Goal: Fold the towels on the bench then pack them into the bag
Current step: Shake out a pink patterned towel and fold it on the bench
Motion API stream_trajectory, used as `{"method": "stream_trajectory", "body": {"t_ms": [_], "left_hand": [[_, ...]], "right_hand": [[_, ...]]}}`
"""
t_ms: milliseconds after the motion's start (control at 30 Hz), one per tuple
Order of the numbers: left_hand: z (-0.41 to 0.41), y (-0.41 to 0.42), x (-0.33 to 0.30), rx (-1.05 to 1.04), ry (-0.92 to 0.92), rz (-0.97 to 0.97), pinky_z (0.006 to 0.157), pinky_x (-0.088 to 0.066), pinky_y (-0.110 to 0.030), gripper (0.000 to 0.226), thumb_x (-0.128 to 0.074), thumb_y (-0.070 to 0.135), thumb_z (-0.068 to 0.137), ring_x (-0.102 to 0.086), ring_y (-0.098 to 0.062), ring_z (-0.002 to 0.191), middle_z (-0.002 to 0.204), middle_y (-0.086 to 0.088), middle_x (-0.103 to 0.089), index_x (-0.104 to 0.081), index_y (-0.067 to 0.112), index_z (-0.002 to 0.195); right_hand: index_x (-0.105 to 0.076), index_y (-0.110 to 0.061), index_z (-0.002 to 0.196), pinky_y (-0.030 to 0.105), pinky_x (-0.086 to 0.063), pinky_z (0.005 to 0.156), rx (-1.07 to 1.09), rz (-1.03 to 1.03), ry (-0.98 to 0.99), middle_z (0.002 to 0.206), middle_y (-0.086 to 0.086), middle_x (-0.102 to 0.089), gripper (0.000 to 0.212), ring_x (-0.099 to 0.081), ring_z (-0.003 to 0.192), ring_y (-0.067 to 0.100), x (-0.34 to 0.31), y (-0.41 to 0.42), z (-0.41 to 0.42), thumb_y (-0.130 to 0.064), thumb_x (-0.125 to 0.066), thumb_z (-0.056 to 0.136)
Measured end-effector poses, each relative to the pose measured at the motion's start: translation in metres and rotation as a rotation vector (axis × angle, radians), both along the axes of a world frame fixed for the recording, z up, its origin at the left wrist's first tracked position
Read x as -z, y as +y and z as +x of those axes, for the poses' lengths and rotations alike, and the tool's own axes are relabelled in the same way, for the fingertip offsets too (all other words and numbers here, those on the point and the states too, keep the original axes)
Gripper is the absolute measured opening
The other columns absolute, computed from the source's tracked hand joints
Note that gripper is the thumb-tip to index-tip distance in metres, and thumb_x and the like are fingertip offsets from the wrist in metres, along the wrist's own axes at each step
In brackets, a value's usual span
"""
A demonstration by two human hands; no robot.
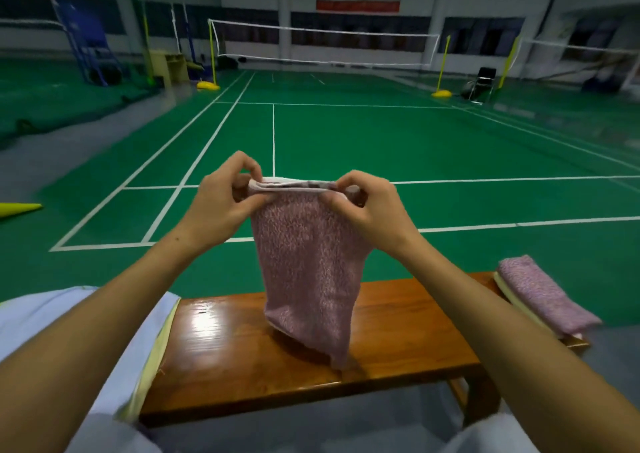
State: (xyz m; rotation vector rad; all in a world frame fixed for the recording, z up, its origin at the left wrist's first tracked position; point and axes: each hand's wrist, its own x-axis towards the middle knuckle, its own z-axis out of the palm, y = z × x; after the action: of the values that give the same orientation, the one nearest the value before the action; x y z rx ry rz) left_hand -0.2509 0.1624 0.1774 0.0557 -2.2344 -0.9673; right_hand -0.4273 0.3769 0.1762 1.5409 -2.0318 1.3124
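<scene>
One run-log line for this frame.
left hand: pinching pink towel | right hand: pinching same | towel: hanging, touching bench | folded towels: bench end

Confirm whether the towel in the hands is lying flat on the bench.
No: both the left hand and right hand pinch the pink towel by its top edge, so it hangs down to the bench.

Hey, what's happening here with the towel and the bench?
A person is folding a pink towel over a wooden bench beside a badminton court. The left hand and right hand each pinch a top corner, and the towel hangs doubled with its bottom edge touching the bench. A folded pink towel already lies on something pale at the bench's right end. A light blue fabric item sits at the left.
</scene>
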Motion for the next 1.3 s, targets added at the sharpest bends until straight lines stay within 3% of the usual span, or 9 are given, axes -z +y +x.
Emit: {"method": "stream_trajectory", "body": {"t_ms": [100,267,533,700,800,900,1000,1100,1300], "left_hand": [[0.009,0.017,-0.006,0.032,-0.032,0.026,0.068,-0.048,-0.041,0.036,-0.076,0.003,0.092,-0.056,-0.024,0.069,0.078,-0.019,-0.069,-0.054,0.015,0.117],[0.032,0.027,-0.008,0.037,-0.033,0.059,0.084,-0.058,-0.036,0.017,-0.076,0.004,0.091,-0.070,-0.007,0.085,0.098,-0.004,-0.077,-0.069,0.011,0.104],[0.041,0.040,-0.004,0.044,0.030,0.131,0.085,-0.060,-0.024,0.027,-0.076,0.017,0.088,-0.074,-0.014,0.092,0.100,-0.007,-0.078,-0.069,0.004,0.110],[0.016,0.014,0.037,-0.036,-0.094,0.177,0.066,-0.056,-0.034,0.018,-0.075,0.010,0.093,-0.068,-0.019,0.077,0.092,-0.015,-0.076,-0.067,0.004,0.109],[-0.013,-0.013,0.088,-0.145,-0.208,0.213,0.053,-0.053,-0.032,0.014,-0.074,0.009,0.094,-0.062,-0.011,0.061,0.076,-0.006,-0.073,-0.066,0.005,0.106],[-0.044,-0.046,0.149,-0.293,-0.331,0.268,0.056,-0.060,-0.040,0.015,-0.076,0.008,0.093,-0.062,-0.018,0.062,0.066,0.006,-0.069,-0.066,0.017,0.100],[-0.069,-0.068,0.201,-0.407,-0.442,0.294,0.079,-0.062,-0.053,0.027,-0.076,0.015,0.091,-0.070,-0.030,0.082,0.092,-0.002,-0.071,-0.062,0.030,0.108],[-0.074,-0.072,0.228,-0.457,-0.554,0.205,0.095,-0.055,-0.046,0.042,-0.075,0.026,0.093,-0.066,-0.024,0.098,0.118,0.001,-0.065,-0.056,0.024,0.130],[-0.040,-0.067,0.240,-0.342,-0.634,0.055,0.084,-0.054,-0.029,0.023,-0.074,0.028,0.094,-0.062,-0.001,0.082,0.115,0.009,-0.067,-0.063,0.030,0.115]], "right_hand": [[-0.073,-0.013,0.093,0.008,-0.035,0.062,0.026,-0.007,0.010,0.071,-0.025,-0.057,0.016,-0.055,0.067,-0.011,0.000,0.008,0.008,-0.027,-0.080,0.092],[-0.076,-0.015,0.091,0.009,-0.033,0.059,-0.018,-0.016,-0.027,0.067,-0.033,-0.060,0.014,-0.055,0.063,-0.008,0.003,0.030,0.020,-0.027,-0.084,0.088],[-0.073,-0.015,0.100,0.020,-0.052,0.065,-0.097,-0.098,-0.163,0.090,-0.004,-0.072,0.029,-0.066,0.079,0.006,0.000,0.036,0.029,-0.034,-0.088,0.083],[-0.071,-0.015,0.101,0.021,-0.054,0.072,-0.061,0.069,-0.281,0.094,-0.009,-0.074,0.035,-0.068,0.087,0.002,0.042,0.001,-0.003,-0.037,-0.090,0.080],[-0.072,-0.019,0.100,0.030,-0.054,0.086,-0.022,0.236,-0.361,0.103,-0.012,-0.074,0.033,-0.067,0.098,0.008,0.092,-0.038,-0.030,-0.040,-0.088,0.081],[-0.073,-0.019,0.099,0.034,-0.052,0.085,0.024,0.333,-0.417,0.100,-0.010,-0.070,0.031,-0.064,0.094,0.011,0.145,-0.083,-0.055,-0.039,-0.088,0.082],[-0.072,-0.024,0.099,0.040,-0.055,0.086,0.105,0.427,-0.434,0.100,-0.002,-0.071,0.023,-0.066,0.096,0.020,0.192,-0.122,-0.075,-0.038,-0.085,0.085],[-0.069,-0.024,0.110,0.043,-0.054,0.096,0.141,0.509,-0.429,0.112,-0.001,-0.073,0.024,-0.067,0.107,0.020,0.225,-0.141,-0.082,-0.030,-0.080,0.089],[-0.066,-0.025,0.123,0.039,-0.047,0.109,0.168,0.565,-0.332,0.127,-0.001,-0.061,0.027,-0.057,0.120,0.018,0.232,-0.095,-0.062,-0.028,-0.070,0.097]]}}
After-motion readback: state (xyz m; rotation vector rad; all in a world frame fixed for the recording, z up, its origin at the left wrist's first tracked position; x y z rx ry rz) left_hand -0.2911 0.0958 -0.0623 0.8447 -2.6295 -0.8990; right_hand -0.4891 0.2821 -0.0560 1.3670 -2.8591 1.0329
